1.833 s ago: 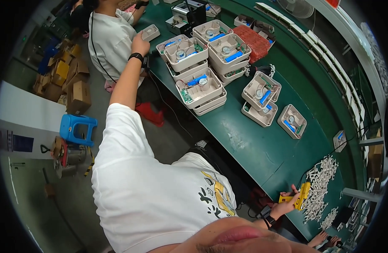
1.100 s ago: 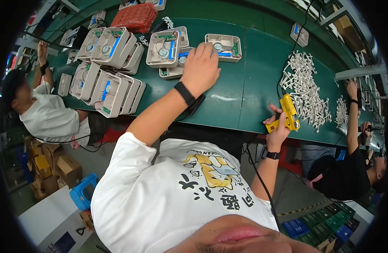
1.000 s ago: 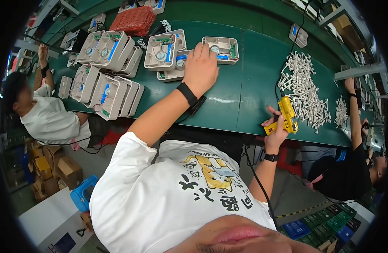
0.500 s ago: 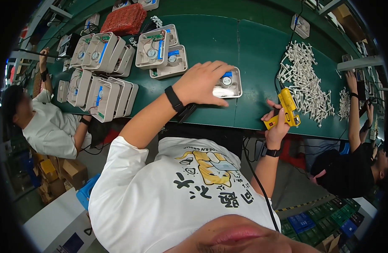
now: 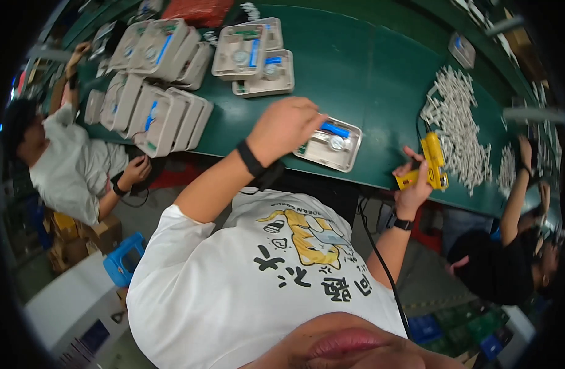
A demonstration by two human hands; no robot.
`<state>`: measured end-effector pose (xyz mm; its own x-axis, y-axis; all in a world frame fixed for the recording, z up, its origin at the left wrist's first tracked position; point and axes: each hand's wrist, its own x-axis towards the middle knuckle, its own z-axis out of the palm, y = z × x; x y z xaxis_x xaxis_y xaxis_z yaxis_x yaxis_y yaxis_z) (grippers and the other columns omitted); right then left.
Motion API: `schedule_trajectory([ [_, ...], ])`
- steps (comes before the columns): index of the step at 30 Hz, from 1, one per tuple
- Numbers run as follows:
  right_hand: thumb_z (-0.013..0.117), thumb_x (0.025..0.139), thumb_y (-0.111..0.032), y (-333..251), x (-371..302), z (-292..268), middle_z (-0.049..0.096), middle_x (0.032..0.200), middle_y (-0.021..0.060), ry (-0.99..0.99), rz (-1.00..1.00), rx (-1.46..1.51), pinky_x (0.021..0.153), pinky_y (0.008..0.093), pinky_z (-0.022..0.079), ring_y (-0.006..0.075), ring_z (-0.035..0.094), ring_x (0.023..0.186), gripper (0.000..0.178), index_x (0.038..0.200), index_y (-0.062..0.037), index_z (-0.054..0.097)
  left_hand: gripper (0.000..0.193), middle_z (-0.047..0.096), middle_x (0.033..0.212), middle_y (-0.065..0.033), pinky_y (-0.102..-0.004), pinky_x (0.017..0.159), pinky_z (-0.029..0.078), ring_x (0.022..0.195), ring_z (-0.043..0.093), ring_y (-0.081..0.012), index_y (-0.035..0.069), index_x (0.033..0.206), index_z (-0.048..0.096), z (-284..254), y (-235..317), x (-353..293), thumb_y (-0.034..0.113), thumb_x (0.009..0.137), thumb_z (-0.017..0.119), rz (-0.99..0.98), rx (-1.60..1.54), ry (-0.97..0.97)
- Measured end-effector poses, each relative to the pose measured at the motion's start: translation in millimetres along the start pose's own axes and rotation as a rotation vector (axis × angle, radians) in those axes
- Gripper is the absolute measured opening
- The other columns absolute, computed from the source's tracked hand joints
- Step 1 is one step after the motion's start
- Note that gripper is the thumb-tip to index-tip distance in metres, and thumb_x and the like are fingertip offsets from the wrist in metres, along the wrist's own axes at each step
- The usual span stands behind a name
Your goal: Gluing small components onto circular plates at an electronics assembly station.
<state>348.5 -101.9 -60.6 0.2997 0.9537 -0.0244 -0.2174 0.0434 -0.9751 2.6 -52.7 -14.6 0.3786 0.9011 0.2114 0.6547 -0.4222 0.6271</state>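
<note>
In front of me on the green table (image 5: 337, 61) lies a shallow white plastic casing (image 5: 322, 155), with a blue cylindrical cell, a round metallic disc and a bit of green circuit board inside. My left hand (image 5: 286, 127) is over its left end, fingers drawn together at the upper left corner; whether something is pinched there is hidden. My right hand (image 5: 412, 194) grips a yellow glue gun (image 5: 432, 154) at the table's front edge, right of the casing. A black cord runs from the gun.
Stacks of similar casings (image 5: 162, 120) stand at left, with more casings (image 5: 236, 56) behind. A pile of small white stick-like parts (image 5: 457, 123) spreads beyond the glue gun. A red wrapped bundle (image 5: 199, 11) lies at the back. Co-workers (image 5: 73, 160) sit on both sides.
My left hand has shifted off the casing's middle toward its upper left corner, its spread fingers now drawn together. The casing is more uncovered and turned slightly. The glue gun stays in my right hand.
</note>
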Motion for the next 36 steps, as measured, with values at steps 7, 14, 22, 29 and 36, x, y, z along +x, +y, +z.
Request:
schedule_trajectory([
  [7, 0.045, 0.116, -0.04, 3.2, -7.8, -23.3, 0.065, 0.092, 0.0087, -0.032, 0.06, -0.056, 0.068, 0.0286, 0.051, 0.0108, 0.052, 0.067, 0.05, 0.128, 0.0032, 0.068, 0.014, 0.072, 0.086, -0.0122, -0.0466, 0.076, 0.058, 0.09, 0.071, -0.034, 0.011, 0.074, 0.076, 11.7, 16.7, 5.0, 0.025, 0.075, 0.078, -0.062, 0.324, 0.009],
  [14, 0.047, 0.116, -0.035, -1.1, -5.9, -1.8, 0.071, 0.119, 0.021, -0.039, -0.007, -0.104, 0.068, 0.0316, 0.052, 0.012, 0.052, 0.067, 0.043, 0.126, 0.0049, 0.06, 0.015, 0.07, 0.09, -0.0026, -0.0401, 0.084, 0.051, 0.098, 0.066, -0.0266, 0.011, 0.073, 0.071, -5.4, 22.9, -7.7, 0.024, 0.074, 0.079, 0.073, 0.375, -0.058],
  [22, 0.049, 0.114, -0.027, -8.9, -21.1, 23.2, 0.069, 0.13, 0.0248, -0.142, 0.001, -0.071, 0.068, 0.0307, 0.053, 0.0131, 0.058, 0.071, 0.028, 0.115, -0.0002, 0.057, 0.021, 0.07, 0.11, -0.0022, -0.0397, 0.092, 0.048, 0.098, 0.063, -0.0259, 0.009, 0.089, 0.065, 43.0, 19.8, -40.8, 0.025, 0.095, 0.077, -0.023, -0.297, 0.605],
  [29, 0.052, 0.112, -0.024, -28.9, -31.5, 44.0, 0.07, 0.125, 0.0245, -0.339, 0.061, -0.117, 0.073, 0.033, 0.056, 0.0157, 0.061, 0.074, 0.021, 0.11, -0.0032, 0.056, 0.018, 0.071, 0.118, -0.0032, -0.0388, 0.095, 0.048, 0.103, 0.065, -0.0248, 0.008, 0.088, 0.064, 47.9, 17.6, -38.1, 0.018, 0.095, 0.078, 0.069, -0.21, 0.543],
  [36, 0.054, 0.111, -0.023, -37.6, -39.6, 38.1, 0.071, 0.124, 0.0246, -0.289, 0.093, -0.09, 0.085, 0.0385, 0.058, 0.0198, 0.068, 0.085, 0.02, 0.11, -0.0031, 0.058, 0.015, 0.071, 0.118, -0.0075, -0.0409, 0.093, 0.051, 0.103, 0.067, -0.0292, 0.006, 0.092, 0.064, 52.3, 14.6, -28.6, 0.015, 0.096, 0.076, 0.059, -0.258, 0.535],
])
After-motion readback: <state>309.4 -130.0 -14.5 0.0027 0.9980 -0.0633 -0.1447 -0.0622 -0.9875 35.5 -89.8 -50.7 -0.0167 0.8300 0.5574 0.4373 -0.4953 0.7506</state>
